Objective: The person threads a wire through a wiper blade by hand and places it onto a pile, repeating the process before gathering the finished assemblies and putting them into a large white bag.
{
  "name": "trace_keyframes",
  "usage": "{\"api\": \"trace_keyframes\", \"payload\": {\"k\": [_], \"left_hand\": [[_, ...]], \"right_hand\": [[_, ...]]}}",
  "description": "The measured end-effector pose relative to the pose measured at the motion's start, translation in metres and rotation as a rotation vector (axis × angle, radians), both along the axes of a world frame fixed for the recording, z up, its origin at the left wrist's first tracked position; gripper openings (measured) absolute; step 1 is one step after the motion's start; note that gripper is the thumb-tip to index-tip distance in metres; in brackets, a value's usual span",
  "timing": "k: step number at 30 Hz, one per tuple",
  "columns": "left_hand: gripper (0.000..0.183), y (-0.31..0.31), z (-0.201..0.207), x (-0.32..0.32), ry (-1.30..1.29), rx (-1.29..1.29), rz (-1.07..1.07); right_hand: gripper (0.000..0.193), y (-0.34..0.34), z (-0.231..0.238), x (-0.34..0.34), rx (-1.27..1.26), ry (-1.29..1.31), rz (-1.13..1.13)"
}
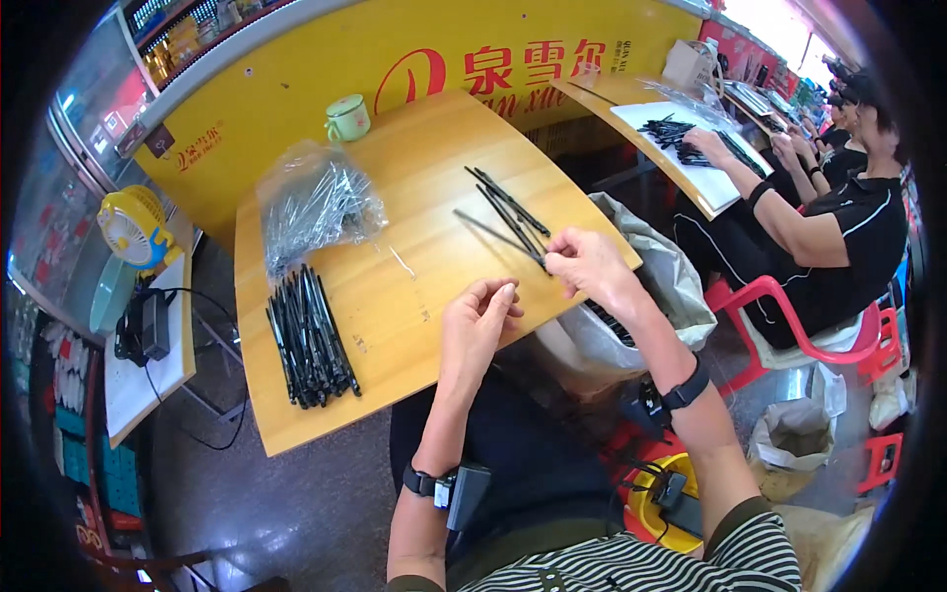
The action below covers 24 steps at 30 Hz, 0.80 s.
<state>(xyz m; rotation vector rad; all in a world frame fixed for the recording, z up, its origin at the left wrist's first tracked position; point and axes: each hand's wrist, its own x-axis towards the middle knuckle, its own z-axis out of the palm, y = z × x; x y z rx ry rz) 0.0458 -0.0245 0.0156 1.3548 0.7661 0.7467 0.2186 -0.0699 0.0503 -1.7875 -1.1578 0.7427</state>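
Observation:
My right hand (595,271) is over the table's right front edge, its thumb and fingers pinched on the near end of a thin black stick (496,233). That stick slants away to the left, a bit blurred. Just beyond it lie a few more black sticks (508,202) on the wood. To the left, at the front edge, my left hand (476,331) is closed, thumb against curled fingers; whatever may be inside is hidden. A thick pile of black sticks (311,340) rests at the table's left front. Behind the pile is a clear plastic bag (321,202) with dark sticks inside.
The wooden table (414,286) bears a green lidded mug (347,118) at the back. A large white sack (651,257) stands against its right side. A yellow fan (135,229) is at left. On the right, a person (819,222) handles black sticks at another table.

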Motion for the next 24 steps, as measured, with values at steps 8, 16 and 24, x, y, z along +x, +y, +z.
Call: {"api": "trace_keyframes", "payload": {"k": [8,16,24], "left_hand": [[0.029,0.014,-0.014,0.003,-0.440,-0.398,-0.051],[0.019,0.017,-0.011,-0.028,-0.412,-0.147,0.159],[0.020,0.016,-0.008,-0.044,-0.707,-0.273,0.369]], "right_hand": [[0.018,0.000,0.018,-0.042,-0.029,0.218,0.158],[0.034,0.031,0.016,-0.054,-0.093,0.237,0.292],[0.023,0.112,-0.025,-0.092,0.149,-0.178,0.281]]}}
